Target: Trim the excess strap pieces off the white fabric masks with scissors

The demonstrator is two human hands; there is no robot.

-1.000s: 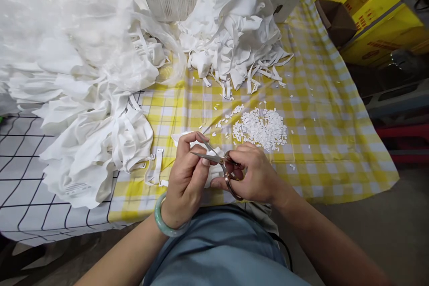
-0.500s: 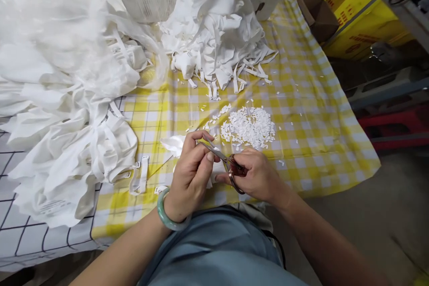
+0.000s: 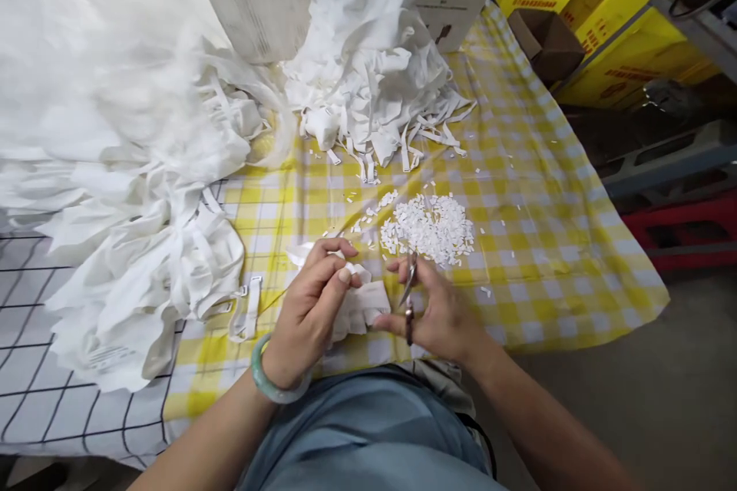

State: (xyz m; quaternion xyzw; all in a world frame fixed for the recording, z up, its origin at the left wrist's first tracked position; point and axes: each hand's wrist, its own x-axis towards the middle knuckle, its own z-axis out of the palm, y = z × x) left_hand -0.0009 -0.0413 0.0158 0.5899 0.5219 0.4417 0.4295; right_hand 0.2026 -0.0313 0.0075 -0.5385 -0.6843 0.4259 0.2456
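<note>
My left hand (image 3: pixel 314 303), with a green bangle at the wrist, pinches part of a white fabric piece (image 3: pixel 368 305) that hangs below and between my hands. Small metal scissors (image 3: pixel 410 291) are in my right hand (image 3: pixel 437 311), their blades pointing away from me and apart from the fabric. The thumb of that hand is near the fabric's right edge. Just beyond my hands lies a pile of small white bits (image 3: pixel 431 229) on the yellow checked cloth (image 3: pixel 535 245).
A white garment heap (image 3: pixel 374 69) stands at the back, before a cardboard box (image 3: pixel 253 8). More white garments (image 3: pixel 143 268) and clear plastic cover the left side. Yellow bags (image 3: pixel 633 54) and a brown box (image 3: pixel 544 42) are at the right.
The scissors have moved away from my left fingers and turned from pointing left to pointing forward. My left hand has shifted slightly left and down. The view has tilted up, showing more of the box.
</note>
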